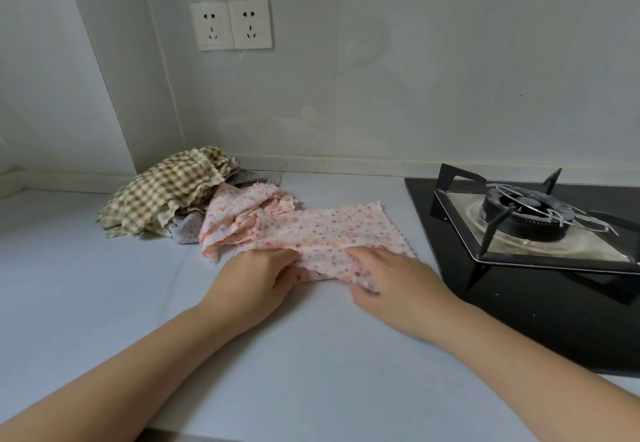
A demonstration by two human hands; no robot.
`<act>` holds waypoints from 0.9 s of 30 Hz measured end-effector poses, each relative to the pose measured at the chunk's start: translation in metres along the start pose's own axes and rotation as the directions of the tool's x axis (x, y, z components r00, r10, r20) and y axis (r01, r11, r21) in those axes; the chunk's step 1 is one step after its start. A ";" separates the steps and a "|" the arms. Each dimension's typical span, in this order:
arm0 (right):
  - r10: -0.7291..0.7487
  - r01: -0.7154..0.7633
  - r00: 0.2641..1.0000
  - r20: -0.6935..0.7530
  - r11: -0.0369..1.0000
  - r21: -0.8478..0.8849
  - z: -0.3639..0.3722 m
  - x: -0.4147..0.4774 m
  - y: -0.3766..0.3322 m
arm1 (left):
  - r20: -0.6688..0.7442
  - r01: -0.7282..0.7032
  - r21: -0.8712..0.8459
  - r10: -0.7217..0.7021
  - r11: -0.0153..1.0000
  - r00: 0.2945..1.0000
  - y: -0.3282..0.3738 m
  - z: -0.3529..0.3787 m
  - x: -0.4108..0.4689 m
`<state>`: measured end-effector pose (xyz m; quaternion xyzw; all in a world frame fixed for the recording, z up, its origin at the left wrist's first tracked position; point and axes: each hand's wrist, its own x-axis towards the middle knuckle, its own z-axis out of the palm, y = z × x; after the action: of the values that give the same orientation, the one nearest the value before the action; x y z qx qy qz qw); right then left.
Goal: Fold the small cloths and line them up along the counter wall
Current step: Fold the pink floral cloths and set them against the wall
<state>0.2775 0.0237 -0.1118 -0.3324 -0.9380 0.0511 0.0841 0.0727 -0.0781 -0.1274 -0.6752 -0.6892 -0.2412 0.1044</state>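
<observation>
Grip: left hand (258,279) and right hand (391,275) each pinched near hem of pink floral cloth (332,230), fingers curled over it, centre of frame. Cloth lay spread on counter (104,285), far edge toward wall (346,95), right corner just beside hob (540,220). Left end touched crumpled pile (166,199) at centre left, checked cloth (156,192) on top. Judged step: first fold of first cloth; no folded cloth along wall. Next move called for lifting near hem, carrying it onto far edge, corners matched.
</observation>
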 end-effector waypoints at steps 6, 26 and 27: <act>0.068 -0.070 0.975 -0.212 0.998 -0.004 -0.009 0.007 0.010 | -0.178 0.237 -0.132 -0.258 0.962 0.949 -0.005 -0.009 0.000; 0.300 -0.194 0.932 -0.202 0.886 0.420 -0.013 0.012 0.041 | -0.152 0.503 -0.487 -0.636 0.714 0.756 0.009 -0.016 -0.010; 0.298 -0.195 0.931 -0.212 0.895 0.400 -0.013 0.011 0.040 | -0.147 0.507 -0.481 -0.637 0.715 0.757 0.010 -0.017 -0.011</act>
<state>0.2957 0.0621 -0.1032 -0.4314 -0.8406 0.1930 0.2645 0.0805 -0.0960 -0.1164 -0.3858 -0.7740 -0.5018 -0.0172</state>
